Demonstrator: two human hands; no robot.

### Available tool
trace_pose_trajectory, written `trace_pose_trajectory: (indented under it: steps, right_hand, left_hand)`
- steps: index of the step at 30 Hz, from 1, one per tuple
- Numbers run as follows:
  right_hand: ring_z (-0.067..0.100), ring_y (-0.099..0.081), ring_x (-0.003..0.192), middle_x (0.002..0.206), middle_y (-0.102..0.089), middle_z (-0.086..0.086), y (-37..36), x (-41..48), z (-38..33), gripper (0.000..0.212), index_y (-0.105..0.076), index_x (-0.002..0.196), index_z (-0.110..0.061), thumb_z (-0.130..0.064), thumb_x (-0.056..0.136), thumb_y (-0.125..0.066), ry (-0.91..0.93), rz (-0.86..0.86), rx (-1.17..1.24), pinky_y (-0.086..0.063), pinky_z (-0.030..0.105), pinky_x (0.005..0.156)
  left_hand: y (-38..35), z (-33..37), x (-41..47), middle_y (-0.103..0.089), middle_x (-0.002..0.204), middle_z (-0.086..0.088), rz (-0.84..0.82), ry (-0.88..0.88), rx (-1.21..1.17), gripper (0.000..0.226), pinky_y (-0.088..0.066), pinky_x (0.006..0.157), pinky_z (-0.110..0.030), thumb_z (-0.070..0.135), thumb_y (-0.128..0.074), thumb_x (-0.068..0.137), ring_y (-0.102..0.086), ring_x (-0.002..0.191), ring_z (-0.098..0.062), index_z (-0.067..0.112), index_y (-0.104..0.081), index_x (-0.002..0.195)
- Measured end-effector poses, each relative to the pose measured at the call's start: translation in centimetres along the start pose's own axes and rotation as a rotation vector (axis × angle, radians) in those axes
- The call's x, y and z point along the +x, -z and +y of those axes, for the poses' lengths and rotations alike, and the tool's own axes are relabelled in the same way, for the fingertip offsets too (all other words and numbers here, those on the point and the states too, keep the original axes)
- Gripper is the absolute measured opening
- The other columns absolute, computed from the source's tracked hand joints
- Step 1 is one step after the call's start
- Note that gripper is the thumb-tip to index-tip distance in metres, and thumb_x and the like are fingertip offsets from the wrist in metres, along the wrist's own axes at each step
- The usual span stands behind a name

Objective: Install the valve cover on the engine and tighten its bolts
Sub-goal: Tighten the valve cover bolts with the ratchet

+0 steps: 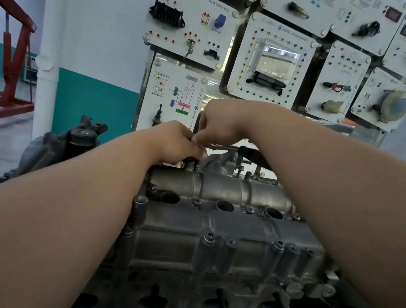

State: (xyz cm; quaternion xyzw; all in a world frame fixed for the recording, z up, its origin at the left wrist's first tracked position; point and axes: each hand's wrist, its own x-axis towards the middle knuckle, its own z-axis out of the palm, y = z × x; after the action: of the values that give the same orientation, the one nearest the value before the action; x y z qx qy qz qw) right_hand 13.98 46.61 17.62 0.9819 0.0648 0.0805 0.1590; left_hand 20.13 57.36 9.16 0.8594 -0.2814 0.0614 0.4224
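The valve cover [212,224] sits on the engine [175,294], its long axis running left to right, with bolts [210,238] along the near edge. At its far left corner the left hand [177,144] is curled tight round the head of a ratchet [226,147]; the socket beneath is hidden. The right hand [217,127], fingers bent down, pinches the shank just beside it. The ratchet handle points right, its grip partly behind the right forearm. Panels [271,58] stand behind.
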Motion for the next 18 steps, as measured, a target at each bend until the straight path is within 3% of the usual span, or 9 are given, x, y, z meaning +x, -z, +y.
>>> trace_pose_trajectory:
  steps: [2,5,7,9,12,14,18]
  right_hand:
    - [0.014,-0.061,0.080,0.097,-0.069,0.001,0.0,-0.2,0.5,0.034,-0.073,0.104,-0.015,-0.044,0.091,-0.059,0.026,-0.014,0.006,-0.044,0.027,0.065]
    - [0.016,-0.062,0.080,0.096,-0.070,0.002,-0.5,-0.1,0.9,0.036,-0.073,0.105,-0.014,-0.044,0.089,-0.061,0.035,0.006,0.006,-0.041,0.026,0.060]
    - [0.022,-0.060,0.072,0.080,-0.066,0.004,-0.8,0.0,1.1,0.040,-0.071,0.087,-0.009,-0.048,0.087,-0.061,-0.003,0.055,0.017,-0.038,0.027,0.055]
    - [0.017,-0.053,0.059,0.064,-0.059,0.002,-1.2,-0.1,1.3,0.050,-0.060,0.065,-0.011,-0.057,0.086,-0.058,-0.069,0.088,0.027,-0.030,0.029,0.050]
    - [0.011,-0.055,0.056,0.060,-0.064,0.000,-1.3,-0.1,1.2,0.059,-0.060,0.058,-0.014,-0.062,0.090,-0.048,-0.081,0.005,0.018,-0.030,0.027,0.051]
    - [0.010,-0.059,0.061,0.064,-0.069,-0.002,-0.6,-0.4,1.2,0.054,-0.066,0.062,-0.016,-0.059,0.090,-0.050,-0.041,-0.091,0.002,-0.033,0.026,0.053]
    - [0.014,-0.057,0.073,0.083,-0.066,-0.002,0.6,-0.3,1.7,0.032,-0.072,0.095,-0.015,-0.045,0.084,-0.067,0.043,-0.148,-0.112,-0.038,0.027,0.055]
  left_hand:
    - [0.0,-0.1,0.1,-0.063,0.072,0.006,-0.010,-0.009,0.013,0.017,-0.044,0.060,-0.024,0.045,-0.074,0.073,-0.056,0.068,-0.010,0.028,-0.070,0.074]
    - [-0.3,-0.1,0.0,-0.057,0.059,0.011,0.006,-0.030,0.035,0.018,-0.036,0.054,-0.023,0.047,-0.073,0.073,-0.051,0.059,-0.007,0.031,-0.066,0.068]
    - [-0.4,0.0,-0.1,-0.056,0.053,0.012,0.025,-0.041,0.061,0.025,-0.035,0.052,-0.023,0.052,-0.073,0.071,-0.050,0.055,-0.006,0.029,-0.066,0.066]
    - [-0.5,0.0,-0.1,-0.057,0.054,0.009,0.035,-0.054,0.062,0.028,-0.035,0.052,-0.024,0.053,-0.073,0.069,-0.050,0.055,-0.008,0.026,-0.067,0.064]
    - [-0.4,-0.2,-0.2,-0.056,0.049,0.010,0.007,-0.047,-0.005,0.021,-0.037,0.052,-0.024,0.044,-0.075,0.071,-0.048,0.053,-0.008,0.029,-0.068,0.059]
    - [-0.4,-0.2,-0.3,-0.055,0.046,0.013,-0.008,-0.048,-0.032,0.019,-0.039,0.050,-0.021,0.040,-0.075,0.073,-0.047,0.049,-0.004,0.034,-0.068,0.057]
    - [-0.3,0.1,-0.6,-0.057,0.047,0.015,-0.006,-0.058,-0.072,0.024,-0.036,0.042,-0.009,0.039,-0.074,0.076,-0.043,0.041,0.003,0.038,-0.067,0.053]
